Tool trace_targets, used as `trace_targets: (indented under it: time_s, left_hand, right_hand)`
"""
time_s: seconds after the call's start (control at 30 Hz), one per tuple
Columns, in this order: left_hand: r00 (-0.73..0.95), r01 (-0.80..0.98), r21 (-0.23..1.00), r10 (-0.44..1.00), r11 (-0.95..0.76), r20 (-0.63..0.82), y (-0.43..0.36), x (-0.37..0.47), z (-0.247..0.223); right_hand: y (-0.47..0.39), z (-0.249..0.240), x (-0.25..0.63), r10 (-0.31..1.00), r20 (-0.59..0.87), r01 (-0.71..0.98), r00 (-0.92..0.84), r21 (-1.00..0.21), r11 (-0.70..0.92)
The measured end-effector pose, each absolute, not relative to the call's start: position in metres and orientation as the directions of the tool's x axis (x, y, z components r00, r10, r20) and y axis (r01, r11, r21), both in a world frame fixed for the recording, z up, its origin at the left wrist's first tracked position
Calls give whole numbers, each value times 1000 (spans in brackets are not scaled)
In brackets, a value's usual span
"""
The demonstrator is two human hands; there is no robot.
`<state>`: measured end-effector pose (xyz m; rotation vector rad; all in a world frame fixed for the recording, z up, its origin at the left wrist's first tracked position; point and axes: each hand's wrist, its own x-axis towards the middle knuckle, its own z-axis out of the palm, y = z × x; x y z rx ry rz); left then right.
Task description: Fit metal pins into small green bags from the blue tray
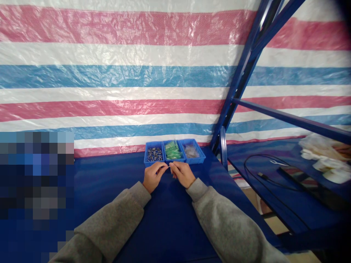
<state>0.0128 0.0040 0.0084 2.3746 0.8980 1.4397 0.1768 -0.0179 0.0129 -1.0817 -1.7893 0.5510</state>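
My left hand (154,175) and my right hand (183,173) meet fingertip to fingertip just in front of three blue bins. Both are closed in a pinch. Something tiny and pale shows between the fingertips, too small to name. Behind my left hand is a blue bin of small metal screw-like pieces (155,154). The middle bin holds green plastic packets (172,149). In the right-hand bin lie clear or whitish small pieces (191,151), which I cannot make out.
The blue tabletop (167,226) spreads under my forearms. A blue metal upright (238,84) rises at the right. Beyond it, another blue surface bears a black cable (263,176), a dark flat device (301,179) and plastic bags (326,157). Striped sheeting (123,76) hangs behind.
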Motion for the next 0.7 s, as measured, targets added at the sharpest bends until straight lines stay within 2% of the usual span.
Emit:
trace_targets:
  time_s: [0.17,0.4,0.5,0.7]
  left_hand:
    - [344,419,490,634,-764,693,6,12,7]
    - [339,420,563,698,-712,630,5,11,10]
    - [359,413,570,702,-711,615,5,11,11]
    - [351,375,540,654,-754,670,4,12,8]
  right_hand:
    - [-18,13,177,840,528,432,-122,-734,524]
    - [-18,13,176,841,531,308,-99,-788,534]
    - [-18,13,176,842,534,307,-75,-791,529]
    - [-19,14,178,849,525,330,-64,-791,515]
